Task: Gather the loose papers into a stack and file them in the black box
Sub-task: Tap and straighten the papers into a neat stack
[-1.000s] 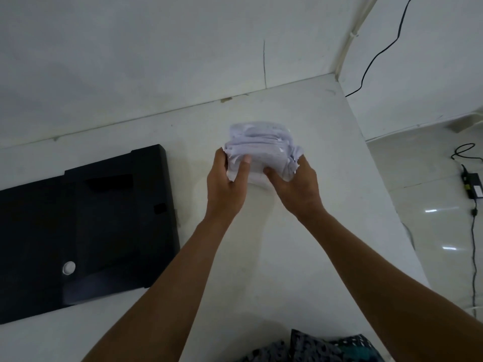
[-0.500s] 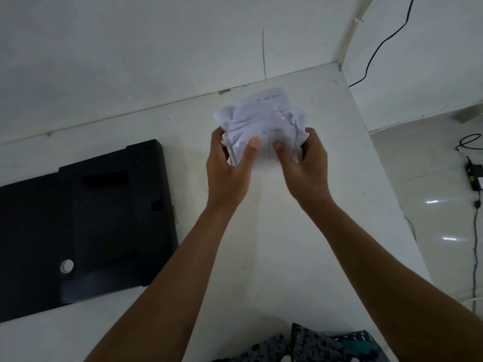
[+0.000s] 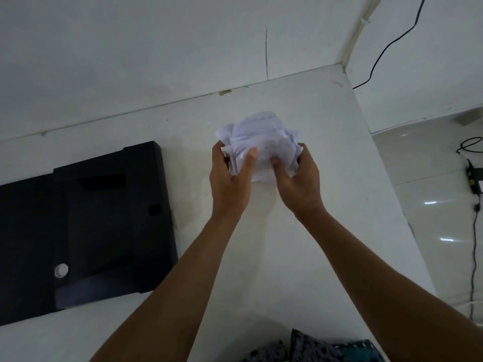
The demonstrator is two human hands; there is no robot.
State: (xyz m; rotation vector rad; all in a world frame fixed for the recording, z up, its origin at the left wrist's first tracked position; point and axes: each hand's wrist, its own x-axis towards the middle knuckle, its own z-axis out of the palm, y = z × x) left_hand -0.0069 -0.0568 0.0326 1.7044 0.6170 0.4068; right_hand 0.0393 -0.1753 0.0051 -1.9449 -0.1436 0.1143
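A crumpled bundle of white papers (image 3: pixel 261 137) is held between both hands above the middle of the white table (image 3: pixel 287 257). My left hand (image 3: pixel 231 181) grips its left side with the thumb pressed on the front sheet. My right hand (image 3: pixel 300 181) grips the right side. The papers' lower edge is hidden behind my fingers. The black box (image 3: pixel 86 231) lies flat on the table to the left of my hands, with a white round button on its top. It appears closed.
A white wall runs along the back of the table. The table's right edge drops to a glossy tiled floor (image 3: pixel 439 205) with a black cable and power adapter (image 3: pixel 474 178). Patterned dark cloth (image 3: pixel 326 348) shows at the bottom.
Both hands have lowered the paper bundle a little from its raised position half a second ago. The sheets look more bunched together. The black box has not moved.
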